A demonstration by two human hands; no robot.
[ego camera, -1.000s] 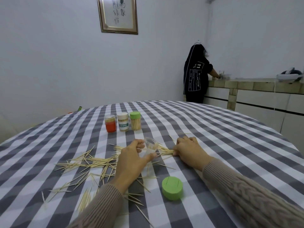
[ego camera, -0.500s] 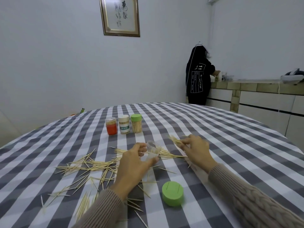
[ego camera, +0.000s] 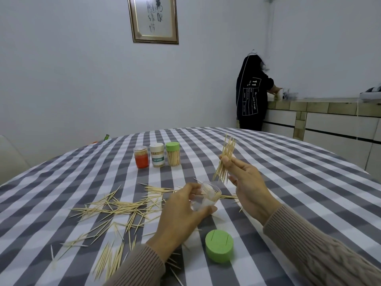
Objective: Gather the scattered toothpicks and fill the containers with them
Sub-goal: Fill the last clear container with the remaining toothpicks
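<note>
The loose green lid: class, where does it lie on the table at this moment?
In the head view the loose green lid lies flat on the checked tablecloth, near the front edge, just right of the left hand and below the clear container.

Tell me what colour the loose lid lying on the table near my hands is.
Light green. The loose lid shows best in the head view, on the checked tablecloth.

Tablecloth (ego camera: 268,162): woven cloth, matt, grey-white check, lightly creased. Toothpicks (ego camera: 123,207): pale bare wood, smooth, matt. Jar (ego camera: 206,196) in left hand (ego camera: 181,219): clear glossy plastic. Loose lid (ego camera: 219,245): green plastic, matt, smooth. Three jars (ego camera: 157,155) at back: clear plastic, one with paper label. Sleeves (ego camera: 329,250): knitted wool-like cloth, ribbed, rough. Picture frame (ego camera: 153,19): glossy, gilded look.
</note>
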